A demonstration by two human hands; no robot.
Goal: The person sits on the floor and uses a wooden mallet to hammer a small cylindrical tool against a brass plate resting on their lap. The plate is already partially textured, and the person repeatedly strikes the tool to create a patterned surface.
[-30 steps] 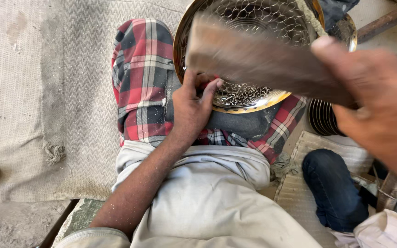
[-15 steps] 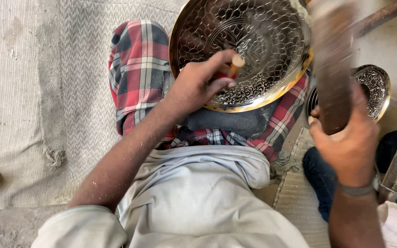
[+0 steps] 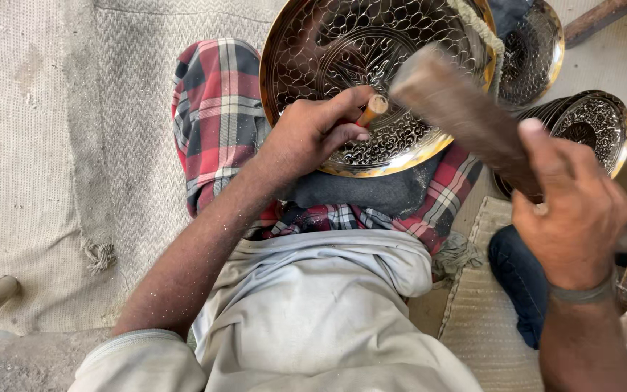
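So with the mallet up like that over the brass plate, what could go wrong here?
The left hand pinches the short punch close to its top, so a stray blow from the wooden mallet in the right hand could hit the fingers. The engraved plate only rests tilted on the lap, on a dark cloth; it might shift and spoil the pattern.

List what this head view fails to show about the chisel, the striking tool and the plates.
- Chisel tip: hidden inside the left hand, so its contact point on the engraved brass plate is unseen.
- Wooden striking block: motion-blurred; its lower end is covered by the right hand.
- Brass plate's top: cut off by the frame edge.
- Stacked plates at right: partly hidden behind the block and hand; their count is unclear.
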